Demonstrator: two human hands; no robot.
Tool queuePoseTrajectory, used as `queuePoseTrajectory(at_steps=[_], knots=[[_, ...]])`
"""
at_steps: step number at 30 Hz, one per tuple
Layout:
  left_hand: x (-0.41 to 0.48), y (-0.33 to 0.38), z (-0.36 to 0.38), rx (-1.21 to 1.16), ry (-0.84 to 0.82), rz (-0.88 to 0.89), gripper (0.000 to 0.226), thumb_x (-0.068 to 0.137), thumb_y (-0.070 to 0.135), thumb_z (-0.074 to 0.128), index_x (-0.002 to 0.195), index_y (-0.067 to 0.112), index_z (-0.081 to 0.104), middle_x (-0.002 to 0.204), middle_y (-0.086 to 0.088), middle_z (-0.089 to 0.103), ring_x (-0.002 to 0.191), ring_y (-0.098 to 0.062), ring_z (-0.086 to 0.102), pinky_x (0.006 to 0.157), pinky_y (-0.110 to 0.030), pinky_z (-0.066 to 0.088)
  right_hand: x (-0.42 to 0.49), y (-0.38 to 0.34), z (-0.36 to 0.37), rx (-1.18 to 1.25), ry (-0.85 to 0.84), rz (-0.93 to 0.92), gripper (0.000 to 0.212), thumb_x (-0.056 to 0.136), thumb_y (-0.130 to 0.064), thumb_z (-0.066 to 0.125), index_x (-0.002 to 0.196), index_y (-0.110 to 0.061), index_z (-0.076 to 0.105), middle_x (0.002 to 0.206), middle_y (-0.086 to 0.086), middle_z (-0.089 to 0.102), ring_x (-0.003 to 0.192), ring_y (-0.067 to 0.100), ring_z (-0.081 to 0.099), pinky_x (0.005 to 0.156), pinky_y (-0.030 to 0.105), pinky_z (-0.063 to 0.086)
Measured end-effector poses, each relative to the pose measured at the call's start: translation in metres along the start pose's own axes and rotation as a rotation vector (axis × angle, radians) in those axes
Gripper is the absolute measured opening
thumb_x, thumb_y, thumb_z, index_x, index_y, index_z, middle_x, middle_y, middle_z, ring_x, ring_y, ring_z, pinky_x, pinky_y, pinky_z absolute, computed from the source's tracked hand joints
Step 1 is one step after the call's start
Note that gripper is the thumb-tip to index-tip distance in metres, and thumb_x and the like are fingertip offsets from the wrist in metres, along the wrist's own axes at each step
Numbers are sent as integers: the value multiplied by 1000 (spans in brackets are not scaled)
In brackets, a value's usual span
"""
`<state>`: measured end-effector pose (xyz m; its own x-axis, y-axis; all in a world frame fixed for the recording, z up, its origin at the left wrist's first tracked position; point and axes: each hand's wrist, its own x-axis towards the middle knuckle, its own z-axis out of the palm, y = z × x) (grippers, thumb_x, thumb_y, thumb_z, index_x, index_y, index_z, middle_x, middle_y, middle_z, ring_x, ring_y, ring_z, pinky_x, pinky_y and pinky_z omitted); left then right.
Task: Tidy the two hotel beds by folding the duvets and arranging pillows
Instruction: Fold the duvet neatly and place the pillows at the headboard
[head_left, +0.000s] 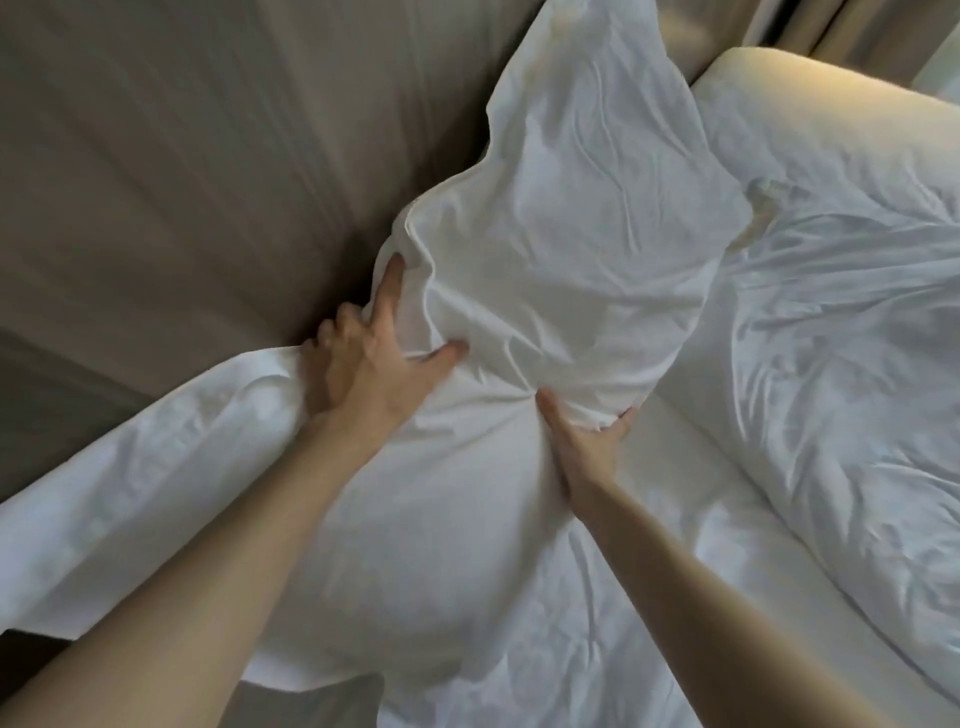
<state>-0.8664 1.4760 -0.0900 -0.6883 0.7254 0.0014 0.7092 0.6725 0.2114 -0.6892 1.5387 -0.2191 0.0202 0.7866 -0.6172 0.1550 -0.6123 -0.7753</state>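
Taupe padded headboard (182, 171) runs behind the bed, and everything else is white linen. A pillow (571, 208) stands propped against that headboard. Its long axis climbs away from the person, with the far corner high up the headboard and the near end down at the bedding, where both hands meet it. The left hand (363, 364) has the pillow's near edge on the side closest to the headboard. Its forefinger lies straight up along the seam, its thumb presses into the front face, and the other fingers curl round behind the edge, so this grip is closed on the pillow. The right hand (582, 441) takes the near corner on the side farther from the headboard, with cloth bunched between its thumb and fingers, a partly closed pinch on the cover rather than the filling. Neither hand is nearer; the bulk of the pillow lies beyond both. So any straightening probably means pushing or lifting along that axis towards the headboard. A second pillow (405, 545) lies flat below the arms along the headboard's foot. A rumpled duvet (831, 364) lies well away from the headboard.
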Motion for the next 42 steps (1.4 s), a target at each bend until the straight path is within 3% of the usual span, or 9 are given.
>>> queuePoseTrajectory(at_steps=[4,8,12,16,21,25,30,37,42], knots=[[5,2,0,-24,-30,-46,94,72,82,49,149,45,10,116,-19,59,107,-40,56,91,-43,40,1,2,1,34,46,42,107,62,-53,85,148,-26,26,135,0,53,122,25,52,108,39,39],[-9,0,-21,-133,-51,-51,88,75,81,47,148,46,15,124,-9,62,112,-37,56,89,-42,42,-19,-4,-8,-1,62,39,83,48,-68,76,115,-23,63,107,-2,69,102,22,65,95,40,51],[-32,3,-51,-306,-96,-61,84,74,81,51,145,42,29,129,-1,60,116,-33,55,92,-40,43,-45,-27,-38,-64,125,-62,52,72,-54,75,101,-12,66,97,4,68,94,25,64,86,36,51],[-78,18,-75,-575,-126,-156,76,67,83,55,126,34,55,112,7,66,104,-23,62,92,-41,51,-88,-55,-94,-137,205,-241,24,77,-45,72,76,-22,65,76,-7,67,80,20,65,76,33,50],[-153,33,-103,-742,-77,-247,46,70,72,63,93,32,64,89,13,68,87,-17,65,85,-41,54,-156,-80,-155,-256,312,-399,29,74,-45,75,74,-20,58,67,-6,59,77,24,60,70,33,45],[-227,29,-124,-839,0,-270,45,68,71,63,95,35,64,88,17,68,86,-11,65,85,-41,54,-214,-76,-199,-271,339,-466,34,66,-48,78,74,-20,61,73,0,66,76,24,62,71,37,50],[-322,15,-149,-933,81,-262,57,68,74,61,107,32,62,100,14,68,100,-15,64,92,-45,51,-293,-60,-245,-287,367,-587,45,61,-56,73,81,-17,64,76,3,67,78,28,62,76,46,51],[-454,-8,-200,-1015,139,-234,63,73,65,64,126,36,49,117,17,63,111,-12,59,100,-42,45,-424,-31,-307,-249,371,-689,35,65,-45,78,72,-16,60,62,-3,57,67,23,53,70,41,49],[-534,-19,-240,-1057,200,-206,54,81,50,69,128,36,47,102,33,55,106,-4,57,99,-35,46,-501,-16,-348,-270,362,-780,35,68,-48,76,82,-18,63,70,-2,62,72,22,55,72,36,46]])
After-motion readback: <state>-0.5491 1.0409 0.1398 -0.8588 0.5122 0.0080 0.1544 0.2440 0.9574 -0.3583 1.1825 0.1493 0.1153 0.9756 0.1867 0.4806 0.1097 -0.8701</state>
